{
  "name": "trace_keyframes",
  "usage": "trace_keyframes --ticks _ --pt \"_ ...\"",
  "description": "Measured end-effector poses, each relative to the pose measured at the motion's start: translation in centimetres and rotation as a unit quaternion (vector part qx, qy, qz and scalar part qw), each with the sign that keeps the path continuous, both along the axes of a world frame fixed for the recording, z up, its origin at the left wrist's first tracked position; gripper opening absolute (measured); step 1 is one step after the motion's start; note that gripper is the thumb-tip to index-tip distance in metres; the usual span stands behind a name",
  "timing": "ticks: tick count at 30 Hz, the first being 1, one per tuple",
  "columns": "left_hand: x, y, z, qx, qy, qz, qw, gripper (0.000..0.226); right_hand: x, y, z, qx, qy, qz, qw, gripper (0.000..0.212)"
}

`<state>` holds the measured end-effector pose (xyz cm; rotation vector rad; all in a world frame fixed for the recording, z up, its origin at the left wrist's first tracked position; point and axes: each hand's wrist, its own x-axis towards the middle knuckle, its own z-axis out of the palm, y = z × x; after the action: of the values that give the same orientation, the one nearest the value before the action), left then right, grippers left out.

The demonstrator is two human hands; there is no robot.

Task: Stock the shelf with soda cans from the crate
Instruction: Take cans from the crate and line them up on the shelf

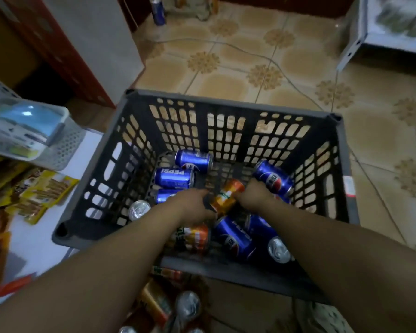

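A dark grey slatted crate (226, 98) sits in front of me with several blue Pepsi cans (174, 177) and orange cans lying on its floor. Both my arms reach down into it. My left hand (192, 206) grips the near end of an orange can (228, 194) that lies tilted in the middle. Just right of that can, my right hand (255, 195) curls down over a blue Pepsi can (283, 199), which it mostly hides. Another orange can (195, 237) lies under my left forearm.
A white surface (36, 241) at the left carries yellow snack packets (46, 191) and a white perforated basket (58, 152). More cans (187, 304) stand below the crate's near rim. A white metal rack (360, 37) stands at the far right on the tiled floor (250, 58).
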<state>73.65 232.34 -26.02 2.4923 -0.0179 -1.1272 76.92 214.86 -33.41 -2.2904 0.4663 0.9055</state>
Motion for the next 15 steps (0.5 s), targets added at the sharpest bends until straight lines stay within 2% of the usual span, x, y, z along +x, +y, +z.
trace_keyframes --ticks 2,5,7,11,12,15 --pt "0.3 0.7 -1.4 0.009 0.013 -0.010 1.000 0.059 0.6 1.4 -1.8 -0.026 0.000 -0.010 1.000 0.084" --pt "0.3 2.3 -2.5 0.019 0.005 -0.017 1.000 0.061 1.0 2.9 -2.4 -0.090 -0.032 0.018 0.995 0.081" --pt "0.0 3.3 -2.5 0.021 -0.001 0.000 1.000 0.065 0.8 3.4 -2.0 -0.053 -0.047 -0.003 0.997 0.073" --pt "-1.5 4.7 0.7 0.014 -0.008 0.042 0.999 0.071 -0.8 3.7 0.9 0.023 -0.114 -0.017 0.993 0.038" --pt "-2.0 4.9 1.9 0.016 -0.013 0.050 0.999 0.077 -1.3 3.8 2.2 0.039 -0.137 -0.028 0.989 0.035" --pt "-4.3 5.7 5.9 0.003 -0.034 0.096 0.995 0.088 -3.1 4.3 7.5 0.116 -0.171 -0.074 0.976 0.042"
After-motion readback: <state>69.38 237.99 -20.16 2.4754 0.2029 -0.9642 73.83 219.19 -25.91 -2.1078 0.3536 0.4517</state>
